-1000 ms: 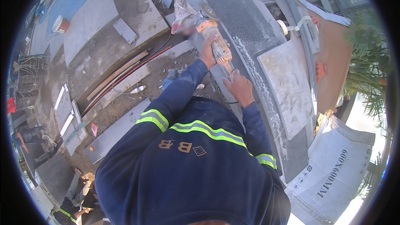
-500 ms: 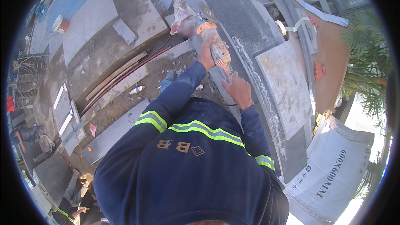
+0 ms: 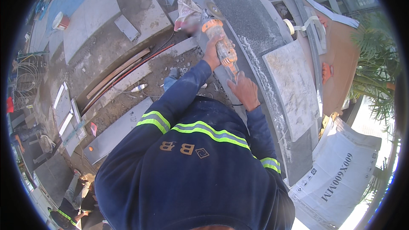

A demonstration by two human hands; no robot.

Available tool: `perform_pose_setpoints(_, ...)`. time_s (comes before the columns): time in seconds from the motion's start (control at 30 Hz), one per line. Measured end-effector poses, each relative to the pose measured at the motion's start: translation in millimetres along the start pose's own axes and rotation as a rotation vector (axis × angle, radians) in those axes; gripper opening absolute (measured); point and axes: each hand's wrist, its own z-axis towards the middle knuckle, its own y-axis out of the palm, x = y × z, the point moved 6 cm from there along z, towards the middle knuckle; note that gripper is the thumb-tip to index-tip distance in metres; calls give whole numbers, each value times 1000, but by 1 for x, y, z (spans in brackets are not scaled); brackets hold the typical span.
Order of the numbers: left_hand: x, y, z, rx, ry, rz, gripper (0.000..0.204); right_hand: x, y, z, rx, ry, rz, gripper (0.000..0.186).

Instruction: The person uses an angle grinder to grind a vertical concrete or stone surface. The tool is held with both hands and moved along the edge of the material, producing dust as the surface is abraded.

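An orange, dust-coated angle grinder (image 3: pixel 226 52) runs away from me, its round disc (image 3: pixel 214 10) at the far end by the edge of a dark grey stone slab (image 3: pixel 255 21). My left hand (image 3: pixel 212 53) is wrapped round the grinder's body from the left side. At the rear end of the tool, my right hand (image 3: pixel 245 91) is closed on its narrow grip. I cannot tell whether the disc touches the slab. White dust streaks the slab to the right of the grinder. A whitish and red bag (image 3: pixel 186 12) lies just left of the disc.
A rough pale slab (image 3: pixel 292 87) rests on the right, beside a big printed sheet (image 3: pixel 341 172) and palm leaves (image 3: pixel 377 68). Planks (image 3: pixel 117 74), a small bottle (image 3: pixel 139 87) and a bucket (image 3: pixel 61 21) lie to the left. Another person (image 3: pixel 68 213) is at lower left.
The grinder's disc end has shifted very slightly farther away and to the right. Both hands keep the same hold on the tool.
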Motion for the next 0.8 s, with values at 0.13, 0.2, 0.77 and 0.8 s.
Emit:
perform_pose_setpoints(0.13, 4, -4, 11, -6, 27, 19, 43, 0, 0, 10, -2, -8, 2, 44)
perform_pose_setpoints(0.2, 5, 0, 13, -2, 21, 27, 43, 3, 3, 13, 4, 2, -3, 44)
perform_pose_setpoints(0.77, -4, 0, -13, 29, -19, 6, 41, 0, 1, -12, -14, 23, 3, 43)
perform_pose_setpoints(0.8, -5, 1, -14, 35, -24, 4, 41, 0, 1, -12, -14, 28, -1, 43)
